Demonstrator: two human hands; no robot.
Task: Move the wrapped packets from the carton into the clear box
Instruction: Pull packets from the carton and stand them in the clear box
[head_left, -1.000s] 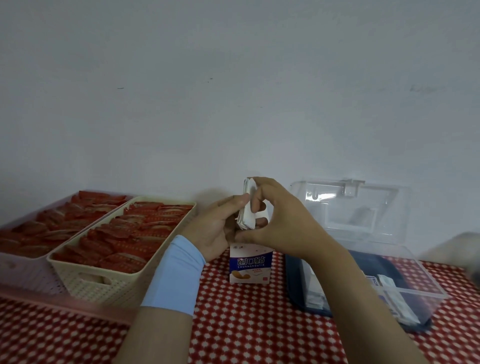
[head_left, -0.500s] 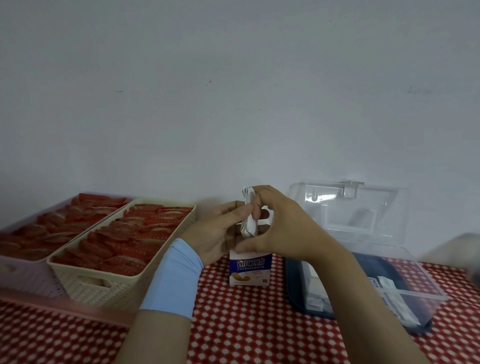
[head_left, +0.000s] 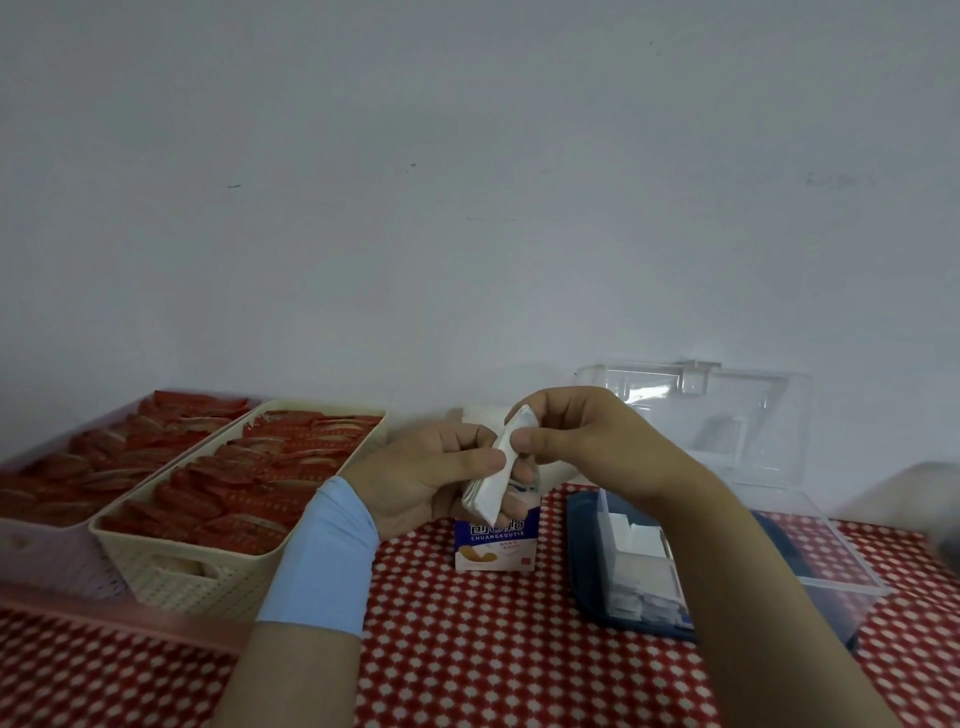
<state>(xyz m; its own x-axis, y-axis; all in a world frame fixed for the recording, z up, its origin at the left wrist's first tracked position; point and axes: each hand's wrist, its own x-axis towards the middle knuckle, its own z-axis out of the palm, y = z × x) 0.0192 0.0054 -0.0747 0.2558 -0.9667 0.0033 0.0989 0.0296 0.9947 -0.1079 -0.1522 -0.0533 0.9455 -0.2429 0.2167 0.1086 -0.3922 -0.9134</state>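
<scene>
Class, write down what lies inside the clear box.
White wrapped packets lie stacked at the left end of the clear box. The right forearm covers its middle, so contents there cannot be seen.

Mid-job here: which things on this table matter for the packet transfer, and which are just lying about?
In the job:
- white packets, held by left hand and right hand
- carton
- clear box, lid open

Lying about:
- cream basket and pink basket, both holding red sachets
- checked cloth
</scene>
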